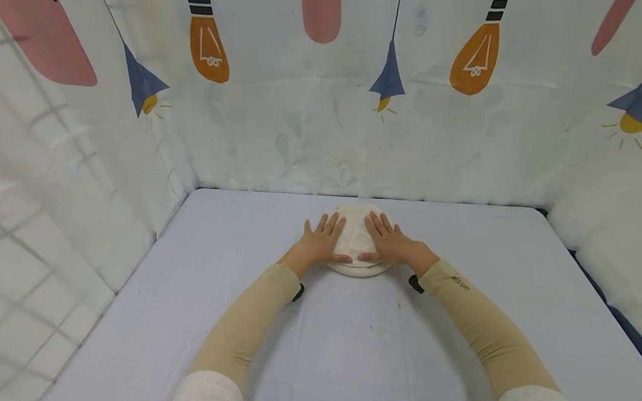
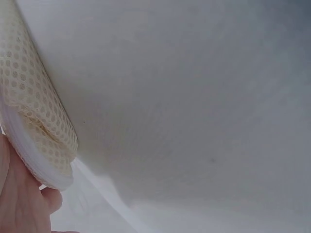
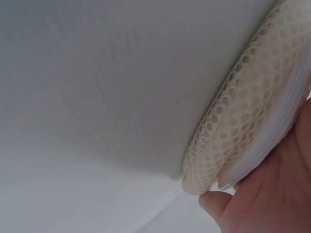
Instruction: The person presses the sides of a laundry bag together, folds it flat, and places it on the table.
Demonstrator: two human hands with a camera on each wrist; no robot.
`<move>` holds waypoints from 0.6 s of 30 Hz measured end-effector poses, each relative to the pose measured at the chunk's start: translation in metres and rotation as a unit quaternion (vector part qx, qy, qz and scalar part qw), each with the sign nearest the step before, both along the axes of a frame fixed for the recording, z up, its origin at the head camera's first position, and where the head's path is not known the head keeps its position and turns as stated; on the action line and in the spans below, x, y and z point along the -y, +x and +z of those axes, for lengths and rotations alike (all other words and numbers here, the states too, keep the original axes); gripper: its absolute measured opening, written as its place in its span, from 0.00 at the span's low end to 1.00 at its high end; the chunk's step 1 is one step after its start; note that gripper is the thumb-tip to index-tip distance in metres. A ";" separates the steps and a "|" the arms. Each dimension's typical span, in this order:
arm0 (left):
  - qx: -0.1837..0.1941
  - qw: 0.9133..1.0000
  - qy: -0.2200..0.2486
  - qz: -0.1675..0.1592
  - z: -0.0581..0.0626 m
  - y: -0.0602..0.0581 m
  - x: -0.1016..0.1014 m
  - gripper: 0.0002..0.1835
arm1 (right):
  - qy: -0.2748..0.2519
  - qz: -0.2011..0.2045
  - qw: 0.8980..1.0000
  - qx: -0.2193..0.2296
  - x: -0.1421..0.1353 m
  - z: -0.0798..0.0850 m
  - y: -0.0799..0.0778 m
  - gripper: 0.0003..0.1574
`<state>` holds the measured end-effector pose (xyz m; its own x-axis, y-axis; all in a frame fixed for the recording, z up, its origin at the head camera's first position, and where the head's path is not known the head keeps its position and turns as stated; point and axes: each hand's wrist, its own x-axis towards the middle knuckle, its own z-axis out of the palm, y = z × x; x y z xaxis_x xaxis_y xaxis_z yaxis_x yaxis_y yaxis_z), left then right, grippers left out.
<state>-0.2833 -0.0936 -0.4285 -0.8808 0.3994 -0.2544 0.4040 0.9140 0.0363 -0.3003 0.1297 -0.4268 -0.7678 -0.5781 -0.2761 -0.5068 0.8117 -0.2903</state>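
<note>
A round cream mesh pouch (image 1: 354, 235), like a laundry bag, lies flat near the far edge of the table in the head view. My left hand (image 1: 319, 244) rests on its left side and my right hand (image 1: 393, 245) on its right side. The fingers of both hands are straight and spread, thumbs pointing inward. In the left wrist view the honeycomb mesh (image 2: 34, 87) shows a white band (image 2: 34, 153) along its side, beside part of that hand. The right wrist view shows a similar white band (image 3: 272, 141) against the palm. The pouch's outer parts are covered by the hands.
A white cloth covers the table (image 1: 345, 353). Printed fabric walls (image 1: 330, 122) stand behind it and at the left. Bunched white fabric (image 1: 614, 228) sits along the right side. Small specks (image 1: 378, 329) mark the cloth in front of the pouch.
</note>
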 end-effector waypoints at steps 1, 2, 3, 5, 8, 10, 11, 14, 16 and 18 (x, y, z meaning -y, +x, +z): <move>-0.001 1.000 -0.001 0.001 0.000 -0.001 -0.001 0.58 | -0.005 -0.001 1.000 0.002 0.000 0.000 0.000 0.66; -0.002 1.000 -0.001 0.002 -0.001 -0.001 -0.001 0.58 | -0.004 -0.001 1.000 0.003 -0.001 0.000 0.000 0.66; -0.005 1.000 -0.002 0.001 -0.001 -0.002 -0.001 0.58 | -0.006 -0.001 1.000 0.004 -0.001 0.000 -0.001 0.66; -0.007 1.000 -0.003 0.000 -0.003 -0.002 0.000 0.58 | 0.004 0.000 1.000 0.008 -0.002 0.000 -0.001 0.67; -0.007 1.000 -0.004 -0.003 -0.004 -0.002 0.000 0.58 | 0.009 0.004 1.000 0.013 -0.002 0.000 -0.002 0.68; -0.002 1.000 -0.005 -0.002 -0.004 -0.003 0.001 0.57 | 0.018 0.003 1.000 0.014 -0.001 0.001 -0.002 0.67; 0.001 1.000 -0.005 -0.001 -0.004 -0.003 0.001 0.57 | 0.017 0.003 1.000 0.016 -0.001 0.002 -0.001 0.67; 0.010 1.000 -0.004 0.003 -0.003 -0.003 0.002 0.57 | 0.019 0.003 1.000 0.019 0.001 0.004 -0.002 0.66; 0.013 1.000 -0.004 0.002 -0.002 -0.003 0.003 0.57 | 0.019 0.004 1.000 0.022 0.002 0.006 -0.003 0.65; 0.011 1.000 -0.005 -0.001 -0.003 -0.003 0.003 0.57 | 0.021 0.006 1.000 0.021 0.001 0.007 -0.003 0.65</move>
